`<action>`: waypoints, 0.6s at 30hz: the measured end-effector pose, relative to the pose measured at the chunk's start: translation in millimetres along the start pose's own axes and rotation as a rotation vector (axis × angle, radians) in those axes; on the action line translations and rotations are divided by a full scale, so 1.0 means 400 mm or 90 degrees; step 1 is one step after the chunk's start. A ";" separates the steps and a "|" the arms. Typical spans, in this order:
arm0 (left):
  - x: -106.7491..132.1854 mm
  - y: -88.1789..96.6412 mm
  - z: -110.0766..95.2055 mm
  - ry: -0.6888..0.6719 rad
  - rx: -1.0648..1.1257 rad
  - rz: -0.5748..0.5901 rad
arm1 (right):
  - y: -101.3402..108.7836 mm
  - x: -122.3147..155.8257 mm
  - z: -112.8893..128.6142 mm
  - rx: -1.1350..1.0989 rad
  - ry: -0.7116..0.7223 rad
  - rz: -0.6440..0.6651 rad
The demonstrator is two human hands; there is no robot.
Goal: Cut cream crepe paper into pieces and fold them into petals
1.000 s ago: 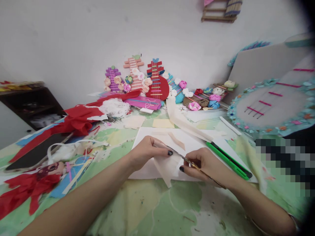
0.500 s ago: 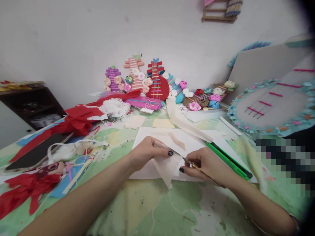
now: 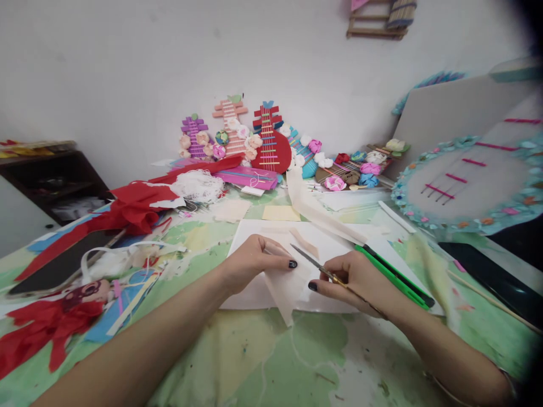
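Observation:
My left hand point(image 3: 254, 261) pinches a cream piece of paper point(image 3: 287, 288) against a white sheet point(image 3: 271, 232) on the table. My right hand point(image 3: 354, 280) grips small scissors point(image 3: 311, 262) whose thin blades point up and left over the cream piece. Both hands have dark painted nails. A narrow tan strip point(image 3: 304, 242) lies on the white sheet just beyond the blades.
A green utility knife point(image 3: 394, 277) lies right of my right hand. Red paper point(image 3: 127, 206), a dark phone point(image 3: 63, 263) and scraps sit at the left. Colourful paper guitars point(image 3: 265, 141) and paper flowers line the wall. A round grey board with blue trim point(image 3: 466, 186) stands at the right.
The scissor blades have lifted slightly and moved left over the cream piece. My left hand has stayed put.

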State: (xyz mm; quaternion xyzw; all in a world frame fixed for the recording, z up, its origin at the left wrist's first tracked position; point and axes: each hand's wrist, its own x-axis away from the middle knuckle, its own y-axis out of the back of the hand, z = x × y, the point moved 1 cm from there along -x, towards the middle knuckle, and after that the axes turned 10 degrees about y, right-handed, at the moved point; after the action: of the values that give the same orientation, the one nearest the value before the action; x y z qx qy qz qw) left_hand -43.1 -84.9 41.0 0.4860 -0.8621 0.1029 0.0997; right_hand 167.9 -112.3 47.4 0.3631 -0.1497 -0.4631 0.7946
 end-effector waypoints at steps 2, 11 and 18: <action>0.000 0.000 0.000 -0.006 -0.006 -0.017 | 0.003 0.000 -0.003 -0.028 -0.007 -0.021; 0.004 0.003 -0.014 -0.036 -0.001 -0.060 | 0.005 0.004 -0.018 -0.095 -0.007 0.037; 0.005 0.004 -0.020 -0.045 0.033 -0.083 | 0.012 0.009 0.011 -0.093 -0.004 0.059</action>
State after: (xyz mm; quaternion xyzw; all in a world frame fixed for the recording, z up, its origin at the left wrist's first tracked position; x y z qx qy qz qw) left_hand -44.9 -83.7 49.1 0.5467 -0.8288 0.1015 0.0629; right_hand 170.2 -115.6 53.5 0.2952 -0.1350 -0.4364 0.8391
